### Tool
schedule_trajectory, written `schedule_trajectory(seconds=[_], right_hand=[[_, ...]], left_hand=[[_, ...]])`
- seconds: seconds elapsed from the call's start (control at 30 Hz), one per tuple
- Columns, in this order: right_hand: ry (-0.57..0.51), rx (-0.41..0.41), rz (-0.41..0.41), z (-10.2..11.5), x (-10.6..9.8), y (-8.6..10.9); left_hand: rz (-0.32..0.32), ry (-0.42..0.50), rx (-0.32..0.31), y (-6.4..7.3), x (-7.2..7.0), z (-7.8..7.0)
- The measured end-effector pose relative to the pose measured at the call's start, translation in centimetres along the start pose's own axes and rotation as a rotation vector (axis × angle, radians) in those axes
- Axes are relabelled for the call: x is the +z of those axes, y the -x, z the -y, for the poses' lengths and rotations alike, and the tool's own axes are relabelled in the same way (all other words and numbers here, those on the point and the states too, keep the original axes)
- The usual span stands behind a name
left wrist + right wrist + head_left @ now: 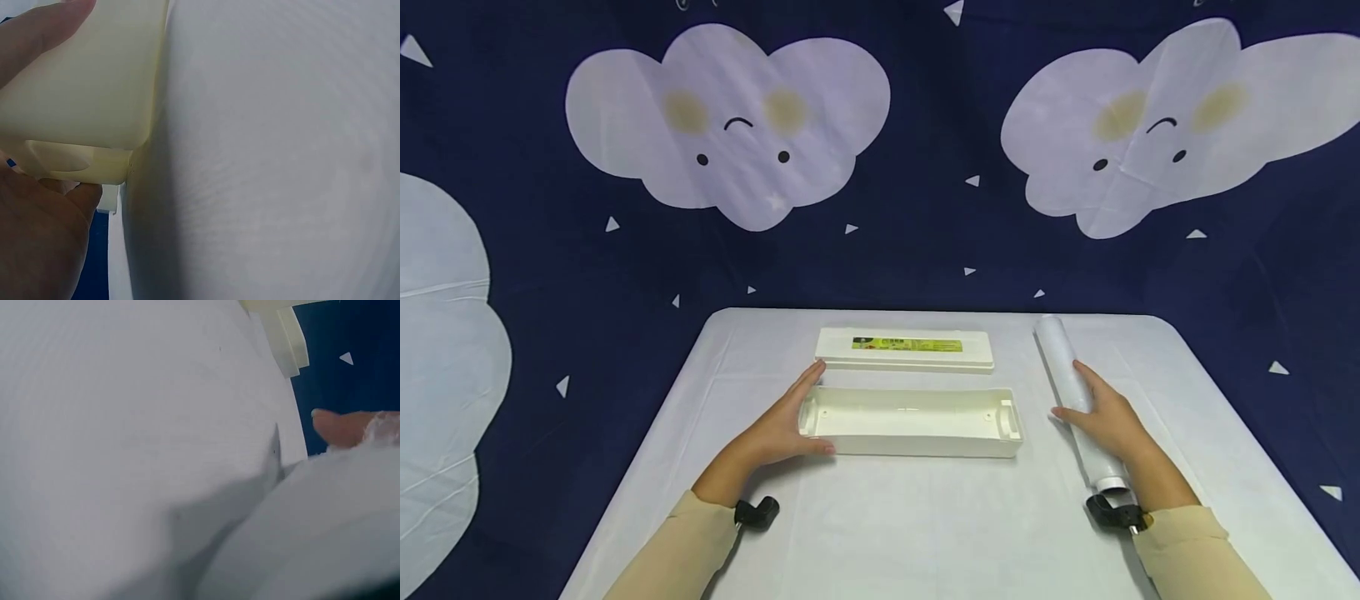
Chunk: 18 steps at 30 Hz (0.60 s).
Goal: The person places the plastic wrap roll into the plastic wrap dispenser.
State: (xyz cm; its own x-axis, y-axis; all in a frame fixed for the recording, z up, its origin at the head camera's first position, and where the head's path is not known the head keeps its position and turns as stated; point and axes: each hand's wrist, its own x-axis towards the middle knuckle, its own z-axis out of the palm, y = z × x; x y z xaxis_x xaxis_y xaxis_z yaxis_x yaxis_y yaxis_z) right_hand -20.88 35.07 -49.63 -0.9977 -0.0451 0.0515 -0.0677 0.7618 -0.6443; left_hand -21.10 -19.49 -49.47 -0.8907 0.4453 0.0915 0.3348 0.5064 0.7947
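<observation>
Roll [1067, 354]: at the table's right side, slanted, well apart from the box; whether fully resting, cannot tell. Right hand [1108, 421]: thumb and fingers curved about the roll. Box [921, 446]: lidless, nothing inside. Left hand [778, 425]: spread across its end, pinching front and back walls. Lid [904, 357]: just behind, on the table [925, 533]. Step in hand, judged: holding box and roll. Moving the roll calls for a firm grip, box steadied.
</observation>
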Motion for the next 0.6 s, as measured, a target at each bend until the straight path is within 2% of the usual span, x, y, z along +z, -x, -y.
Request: schedule_trajectory(seconds=[0.27, 0.6], right_hand=[[0.0, 0.024, 0.023, 0.27, -0.01, 0.05], [-0.026, 0.02, 0.005, 0.24, 0.05, 0.17]], left_hand=[[-0.006, 0.0, 0.009, -0.04, 0.05, 0.52], [-0.006, 0.001, 0.005, 0.02, 0.04, 0.35]])
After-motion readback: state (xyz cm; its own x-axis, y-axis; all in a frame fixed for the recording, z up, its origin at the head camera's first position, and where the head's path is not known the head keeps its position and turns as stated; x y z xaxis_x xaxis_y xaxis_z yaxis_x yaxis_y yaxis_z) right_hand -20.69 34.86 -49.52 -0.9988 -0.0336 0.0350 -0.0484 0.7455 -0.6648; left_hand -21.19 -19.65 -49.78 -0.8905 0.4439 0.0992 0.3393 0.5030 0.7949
